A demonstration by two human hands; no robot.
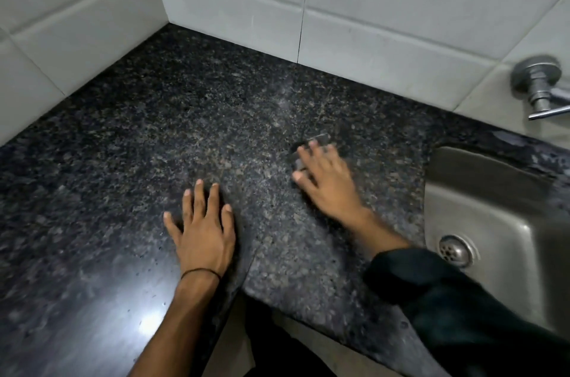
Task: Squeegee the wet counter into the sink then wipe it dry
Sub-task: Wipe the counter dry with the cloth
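The dark speckled granite counter (191, 117) fills the view, and its near left part is glossy. The steel sink (493, 210) with its drain (456, 250) is set into the counter at the right. My left hand (202, 231) lies flat on the counter with its fingers spread and nothing in it. My right hand (328, 182), blurred by motion, presses flat on a small grey cloth-like piece (320, 140). Only the far edge of that piece shows past my fingertips, and what it is stays unclear. It lies left of the sink.
White tiled walls (370, 15) meet in a corner behind the counter and close it off at the back and left. A metal tap (538, 83) juts from the wall above the sink. The counter's front edge (308, 318) runs diagonally near my body.
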